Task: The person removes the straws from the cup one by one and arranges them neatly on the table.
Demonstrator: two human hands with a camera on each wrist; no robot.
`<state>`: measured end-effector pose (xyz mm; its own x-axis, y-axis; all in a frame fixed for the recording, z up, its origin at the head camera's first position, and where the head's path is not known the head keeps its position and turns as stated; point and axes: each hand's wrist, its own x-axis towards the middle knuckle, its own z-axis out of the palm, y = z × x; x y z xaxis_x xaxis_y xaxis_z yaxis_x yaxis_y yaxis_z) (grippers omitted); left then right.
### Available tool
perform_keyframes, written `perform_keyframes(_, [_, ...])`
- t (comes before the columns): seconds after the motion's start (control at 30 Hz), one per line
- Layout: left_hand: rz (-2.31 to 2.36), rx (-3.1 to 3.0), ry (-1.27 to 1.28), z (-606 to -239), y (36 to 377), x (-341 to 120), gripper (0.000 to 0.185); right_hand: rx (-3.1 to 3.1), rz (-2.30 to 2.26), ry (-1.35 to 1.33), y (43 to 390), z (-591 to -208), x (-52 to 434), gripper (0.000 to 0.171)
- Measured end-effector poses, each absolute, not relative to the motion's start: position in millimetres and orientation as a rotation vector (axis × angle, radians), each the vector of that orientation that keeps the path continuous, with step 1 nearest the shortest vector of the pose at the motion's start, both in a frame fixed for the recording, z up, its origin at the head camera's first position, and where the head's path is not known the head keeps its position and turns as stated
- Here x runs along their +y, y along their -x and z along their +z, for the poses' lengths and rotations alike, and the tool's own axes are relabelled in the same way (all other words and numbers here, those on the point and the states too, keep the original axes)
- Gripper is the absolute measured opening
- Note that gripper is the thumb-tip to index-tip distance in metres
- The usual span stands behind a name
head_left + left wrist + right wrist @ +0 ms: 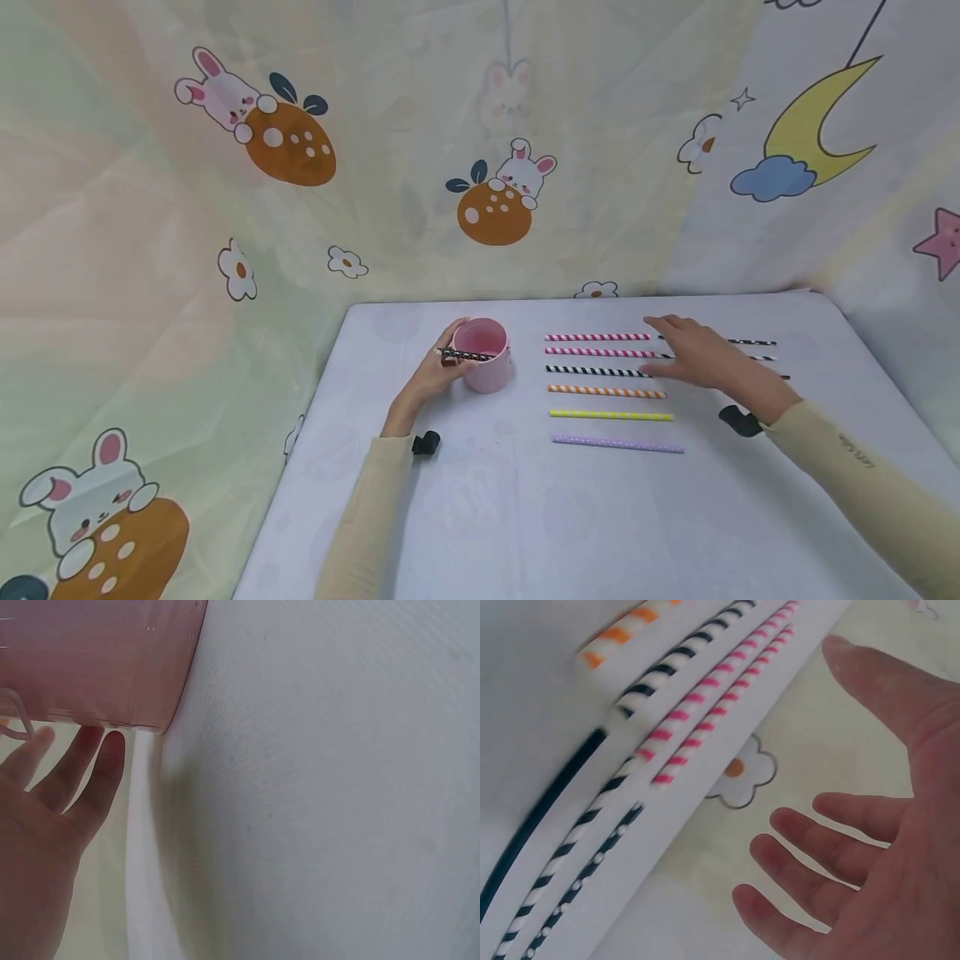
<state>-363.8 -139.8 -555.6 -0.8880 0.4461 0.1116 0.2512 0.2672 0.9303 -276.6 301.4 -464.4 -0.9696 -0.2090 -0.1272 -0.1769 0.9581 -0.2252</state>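
Note:
On the left of the table my left hand (435, 371) holds a pink bucket (489, 377) by its side, fingers and thumb round it. Its fingertips touch the bucket wall (90, 667) in the left wrist view. A black dotted paper straw (465, 355) lies across the bucket's mouth, near that hand's thumb. Over the right-hand straws, my right hand (697, 354) spreads its fingers and holds nothing. Below it lie a black dotted straw (585, 877), a black-and-white striped straw (562, 851) and a plain black straw (544, 810), partly hidden by the hand in the head view.
Side by side in the middle lie a red striped straw (596, 337), a pink striped one (600, 352), a black striped one (600, 371), an orange striped one (607, 391), a yellow striped one (611, 415) and a purple dotted one (618, 444). Patterned cloth (397, 167) hangs behind.

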Motion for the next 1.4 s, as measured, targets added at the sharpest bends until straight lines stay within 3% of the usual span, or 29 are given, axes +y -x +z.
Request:
perform_keyframes(0.6, [1.662,2.38,-0.662,-553.5,365.4,-140.0,0.082,2.965,-0.507,0.475,276.0,-456.9,233.3,0.088])
perform_keyframes(1.4, [1.689,2.351,-0.647,-554.5,363.5,-139.7,0.082,2.989,-0.468,0.776,289.6,-438.4,140.4,0.059])
